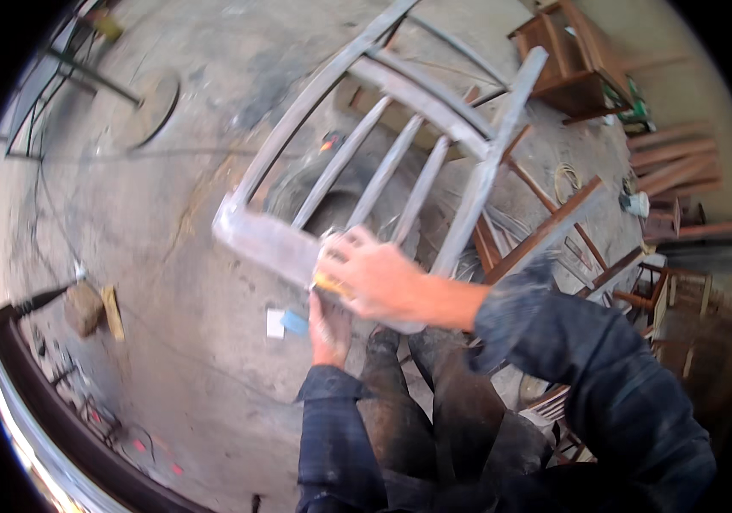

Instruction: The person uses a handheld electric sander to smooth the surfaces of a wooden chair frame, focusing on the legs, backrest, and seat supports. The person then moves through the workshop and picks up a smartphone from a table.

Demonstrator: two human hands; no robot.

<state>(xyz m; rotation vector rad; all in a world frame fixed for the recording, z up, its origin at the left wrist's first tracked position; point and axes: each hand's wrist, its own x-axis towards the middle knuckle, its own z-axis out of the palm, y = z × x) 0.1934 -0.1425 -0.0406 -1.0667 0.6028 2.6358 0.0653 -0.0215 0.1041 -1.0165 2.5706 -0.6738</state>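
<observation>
A wooden chair frame with a pale, whitish-grey surface stands in front of me, its broad top rail nearest my body. Several slim slats run from this rail to a crossbar. My right hand presses on the rail from above, fingers closed around a small yellowish pad; blur and the fingers hide what it is exactly. Below it, my left hand grips the rail's near edge, thumb up along the side. Part of the rail is hidden by my right hand and forearm.
Behind the slats lies a tyre on the concrete floor. Brown wooden chair parts lean at the right, below a wooden cabinet. On the left are a stone block, a wood offcut and a round stand base.
</observation>
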